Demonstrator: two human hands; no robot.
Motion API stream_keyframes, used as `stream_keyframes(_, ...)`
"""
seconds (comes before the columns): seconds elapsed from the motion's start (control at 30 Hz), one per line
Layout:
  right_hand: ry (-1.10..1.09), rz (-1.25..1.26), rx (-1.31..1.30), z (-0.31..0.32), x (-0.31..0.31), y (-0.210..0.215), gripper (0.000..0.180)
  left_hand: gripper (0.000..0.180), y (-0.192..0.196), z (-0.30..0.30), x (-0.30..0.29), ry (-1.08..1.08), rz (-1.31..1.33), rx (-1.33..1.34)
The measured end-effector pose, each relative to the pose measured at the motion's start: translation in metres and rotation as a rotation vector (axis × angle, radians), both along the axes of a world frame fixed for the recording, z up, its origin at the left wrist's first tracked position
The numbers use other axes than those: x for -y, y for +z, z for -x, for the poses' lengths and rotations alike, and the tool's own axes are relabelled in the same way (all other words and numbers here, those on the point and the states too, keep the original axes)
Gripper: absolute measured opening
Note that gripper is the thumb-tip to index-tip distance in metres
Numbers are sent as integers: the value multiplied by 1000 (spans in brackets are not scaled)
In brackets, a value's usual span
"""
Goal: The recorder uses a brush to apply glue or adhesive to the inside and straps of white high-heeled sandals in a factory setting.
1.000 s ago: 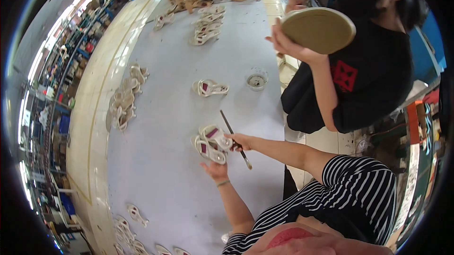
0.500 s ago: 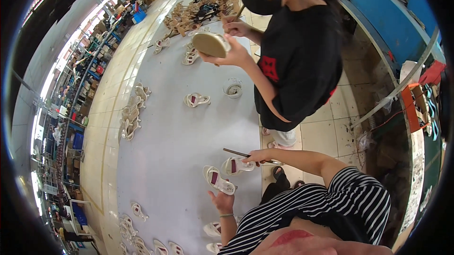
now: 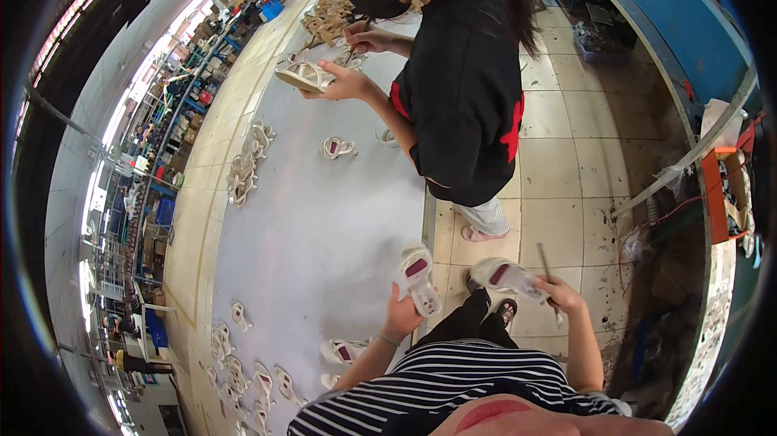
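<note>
At the table's right edge, my left hand (image 3: 400, 316) is closed around the heel end of a white strappy sandal (image 3: 418, 273) with a dark red insole patch. Off the table, over the floor to the right, my right hand (image 3: 560, 294) grips a second white sandal (image 3: 503, 275) by one end. Between the same fingers stands a thin brush-like stick (image 3: 543, 260), its tip too small to make out. Another white sandal (image 3: 346, 350) lies on the table (image 3: 316, 250) beside my left forearm.
Across from me, a masked co-worker (image 3: 465, 72) holds a white sandal (image 3: 304, 78) and a thin stick. More sandals line the table's left side (image 3: 243, 173) and near left corner (image 3: 263, 383). A single sandal (image 3: 337, 147) and a partly hidden bowl (image 3: 387, 138) sit mid-table.
My right hand has swung right, off the table, with its sandal and stick. My left hand's sandal has moved right to the table edge. The co-worker's sandal has tipped over.
</note>
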State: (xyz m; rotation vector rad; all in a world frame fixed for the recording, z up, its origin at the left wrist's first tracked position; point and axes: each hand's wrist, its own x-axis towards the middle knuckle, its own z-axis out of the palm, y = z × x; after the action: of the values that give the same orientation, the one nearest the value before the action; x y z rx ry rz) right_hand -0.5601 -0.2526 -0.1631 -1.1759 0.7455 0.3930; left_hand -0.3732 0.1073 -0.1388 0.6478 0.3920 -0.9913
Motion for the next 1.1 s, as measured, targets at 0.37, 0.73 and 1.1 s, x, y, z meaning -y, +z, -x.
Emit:
stream_keyframes(0.37, -760, 88, -22, 201, 64, -5, 30, 98, 7, 28, 164, -522, 138, 19)
stream_keyframes(0.73, -1163, 118, -142, 212, 134, 102, 41, 99, 11, 4, 373, -887, 122, -64)
stream_keyframes(1.1, -1808, 151, 305, 389, 192, 80, 50, 96, 22, 153, 642, -1657, 282, 97)
